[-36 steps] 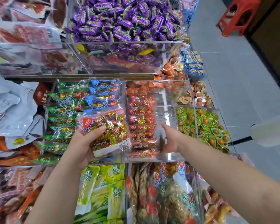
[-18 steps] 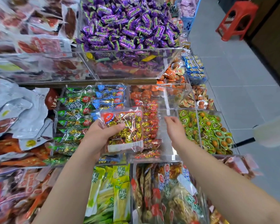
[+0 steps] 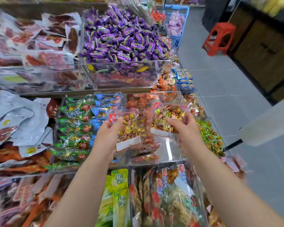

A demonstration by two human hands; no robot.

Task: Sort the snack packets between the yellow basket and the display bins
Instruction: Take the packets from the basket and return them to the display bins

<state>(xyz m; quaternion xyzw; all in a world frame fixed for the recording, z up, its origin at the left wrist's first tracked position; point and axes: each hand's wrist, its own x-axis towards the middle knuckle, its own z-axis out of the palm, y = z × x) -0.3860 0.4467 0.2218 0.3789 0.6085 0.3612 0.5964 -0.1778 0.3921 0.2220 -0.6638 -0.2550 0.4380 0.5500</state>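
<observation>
The tiered shelf carries clear display bins: purple candies on the far tier, green packets at left, yellow-green packets nearest. A red stool stands on the floor, far right.

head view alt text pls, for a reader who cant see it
A person's left hand holds a clear packet of gold-wrapped sweets and the right hand holds a second packet like it, above clear display bins of colourful snacks. Purple sweets fill a bin on the shelf above; a red stool stands on the floor at right.
</observation>
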